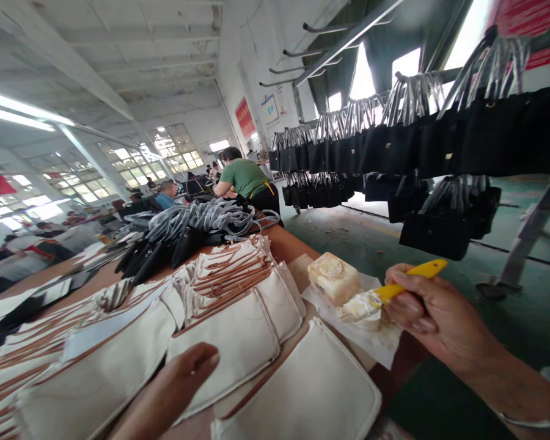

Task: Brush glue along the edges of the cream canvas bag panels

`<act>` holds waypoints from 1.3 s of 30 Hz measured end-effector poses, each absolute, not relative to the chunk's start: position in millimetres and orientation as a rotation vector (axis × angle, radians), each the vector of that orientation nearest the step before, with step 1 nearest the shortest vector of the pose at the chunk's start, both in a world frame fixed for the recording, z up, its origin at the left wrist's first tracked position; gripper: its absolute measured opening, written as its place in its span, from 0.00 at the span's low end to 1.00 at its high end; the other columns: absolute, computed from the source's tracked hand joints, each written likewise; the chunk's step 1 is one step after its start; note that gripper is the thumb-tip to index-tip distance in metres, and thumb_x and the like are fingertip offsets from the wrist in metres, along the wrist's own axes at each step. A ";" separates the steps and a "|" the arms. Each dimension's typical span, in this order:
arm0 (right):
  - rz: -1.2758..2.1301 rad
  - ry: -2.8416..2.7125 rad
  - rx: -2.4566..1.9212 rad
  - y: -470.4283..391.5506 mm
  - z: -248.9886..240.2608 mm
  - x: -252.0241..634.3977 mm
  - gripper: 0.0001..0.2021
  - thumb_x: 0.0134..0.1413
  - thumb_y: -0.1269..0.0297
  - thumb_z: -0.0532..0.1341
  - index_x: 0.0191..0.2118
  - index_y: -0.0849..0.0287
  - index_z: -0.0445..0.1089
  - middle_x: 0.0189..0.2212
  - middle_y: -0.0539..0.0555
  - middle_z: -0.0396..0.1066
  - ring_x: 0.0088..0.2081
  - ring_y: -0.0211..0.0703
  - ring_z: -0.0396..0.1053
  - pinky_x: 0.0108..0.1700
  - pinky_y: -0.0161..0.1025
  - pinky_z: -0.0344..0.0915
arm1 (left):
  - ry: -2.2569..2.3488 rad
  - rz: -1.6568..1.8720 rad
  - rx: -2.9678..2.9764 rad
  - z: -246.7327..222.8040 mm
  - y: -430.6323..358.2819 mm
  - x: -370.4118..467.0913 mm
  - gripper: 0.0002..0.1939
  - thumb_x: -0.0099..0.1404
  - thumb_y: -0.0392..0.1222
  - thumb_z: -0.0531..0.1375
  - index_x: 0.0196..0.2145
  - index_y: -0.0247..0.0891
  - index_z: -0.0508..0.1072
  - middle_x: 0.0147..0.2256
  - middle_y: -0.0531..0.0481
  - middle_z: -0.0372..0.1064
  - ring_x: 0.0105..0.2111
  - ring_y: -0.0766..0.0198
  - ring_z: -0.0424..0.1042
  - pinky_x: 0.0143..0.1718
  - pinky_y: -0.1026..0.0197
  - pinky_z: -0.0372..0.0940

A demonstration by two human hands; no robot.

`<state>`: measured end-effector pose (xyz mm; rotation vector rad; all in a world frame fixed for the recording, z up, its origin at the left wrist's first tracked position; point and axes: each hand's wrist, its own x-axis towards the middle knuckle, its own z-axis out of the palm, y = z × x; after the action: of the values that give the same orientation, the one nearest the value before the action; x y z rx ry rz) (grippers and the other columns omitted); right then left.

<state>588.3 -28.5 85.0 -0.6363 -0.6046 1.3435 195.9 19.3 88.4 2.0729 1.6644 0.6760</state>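
Observation:
My right hand (417, 305) grips a yellow-handled brush (410, 281). Its bristles are coated in whitish paste and touch the messy front of a glue-crusted container (333, 276), which sits on a sheet of white paper (389, 342). Over the cream pouches, my left hand (183, 379) has its fingers curled together; whether anything is between them is hidden. One cream pouch (302, 391) lies separately at the table's front edge, between my two hands. Behind my left hand, more cream pouches (229, 342) with brown edges lie overlapped.
Black bags with wrapped handles (201, 220) are heaped farther back on the brown table (288, 241). Racks of black bags (449, 140) stand to the right across the green floor. A person in a green shirt (245, 178) leans over the table's far end.

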 end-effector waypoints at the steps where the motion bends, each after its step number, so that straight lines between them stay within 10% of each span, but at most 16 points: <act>1: 1.354 -0.595 -0.648 -27.4 82.9 587.0 0.13 0.61 0.64 0.61 0.25 0.57 0.63 0.10 0.42 0.48 0.13 0.31 0.40 0.16 0.32 0.46 | 1.654 0.614 2.086 72.4 23.1 203.3 0.16 0.62 0.54 0.56 0.32 0.39 0.76 0.27 0.50 0.73 0.29 0.60 0.72 0.32 0.62 0.65; 13: 1.151 -0.753 -0.915 -15.0 47.8 581.6 0.09 0.58 0.60 0.64 0.33 0.59 0.66 0.12 0.41 0.52 0.14 0.30 0.42 0.17 0.32 0.37 | 1.697 0.333 2.025 -30.2 57.4 337.8 0.11 0.62 0.44 0.56 0.34 0.36 0.74 0.36 0.41 0.73 0.39 0.51 0.71 0.39 0.56 0.58; 39: 0.885 -1.302 -1.117 3.4 48.0 558.5 0.08 0.57 0.62 0.60 0.29 0.58 0.67 0.17 0.45 0.58 0.22 0.38 0.57 0.26 0.36 0.55 | 1.231 0.671 1.701 27.3 4.8 338.9 0.17 0.57 0.55 0.64 0.28 0.36 0.79 0.28 0.52 0.63 0.30 0.63 0.67 0.31 0.65 0.61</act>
<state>558.5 3.4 48.0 -1.1165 -1.3019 0.8852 338.9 4.8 27.3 1.7015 1.2314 0.6712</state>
